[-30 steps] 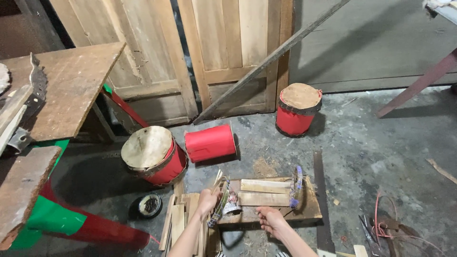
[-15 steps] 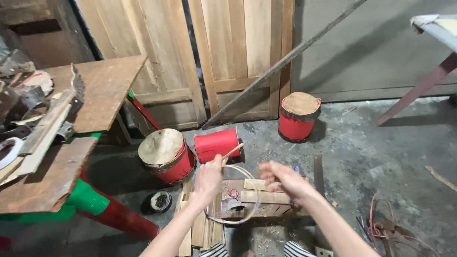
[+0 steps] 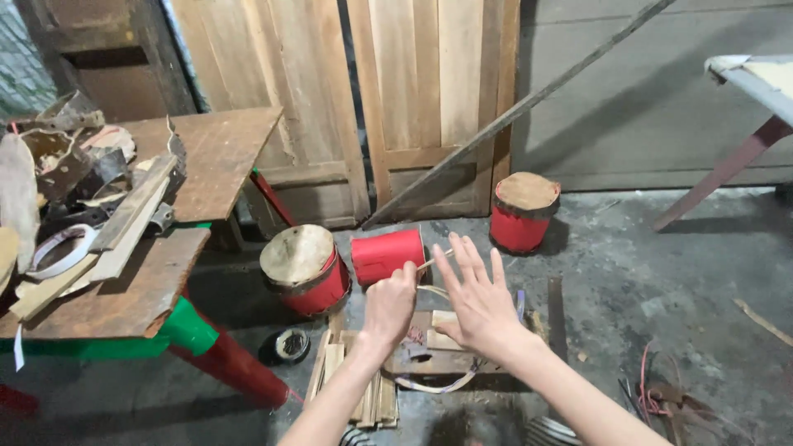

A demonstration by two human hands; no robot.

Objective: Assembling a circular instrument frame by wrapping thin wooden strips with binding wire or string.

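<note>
Overhead, the left hand [image 3: 388,304] pinches a thin, springy cane strip [image 3: 435,259], likely light, at its end; the right hand [image 3: 479,301], at three o'clock, is spread.

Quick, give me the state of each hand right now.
Left hand: closed, pinching a thin cane strip.
Right hand: open, fingers spread, holding nothing.

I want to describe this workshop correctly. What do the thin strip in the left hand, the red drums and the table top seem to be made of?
The thin strip in the left hand looks like split cane or bamboo: pale, narrow, curving. The red drums show red-painted bodies and tan matte heads, probably hide, though the look leaves it open. The table top is bare, worn brown wood with visible grain. The right hand is spread open.
</note>
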